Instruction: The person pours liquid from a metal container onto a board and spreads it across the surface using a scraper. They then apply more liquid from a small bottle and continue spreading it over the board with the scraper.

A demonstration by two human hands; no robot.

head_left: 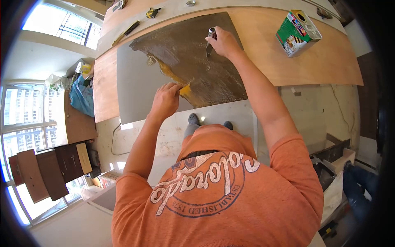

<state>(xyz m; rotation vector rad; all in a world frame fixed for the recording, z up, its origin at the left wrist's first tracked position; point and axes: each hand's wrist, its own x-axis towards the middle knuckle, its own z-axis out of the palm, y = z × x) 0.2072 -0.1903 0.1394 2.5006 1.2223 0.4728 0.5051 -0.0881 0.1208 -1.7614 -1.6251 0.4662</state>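
A grey sheet lies on the wooden board, much of its surface coated with wet, streaked brown adhesive. A thicker amber ridge of adhesive runs along the coat's left edge. My right hand is closed round the handle of a putty knife, its blade pointing down at the coated far part of the sheet. Over the sheet's near part, my left hand is closed on a thin, flat spreader, partly hidden by the fingers, beside the amber adhesive.
An open green and white can stands on the board to the right. A brush and a tape measure lie at the back left. A blue cloth or bag hangs at left. Someone's jeans-clad leg shows at right.
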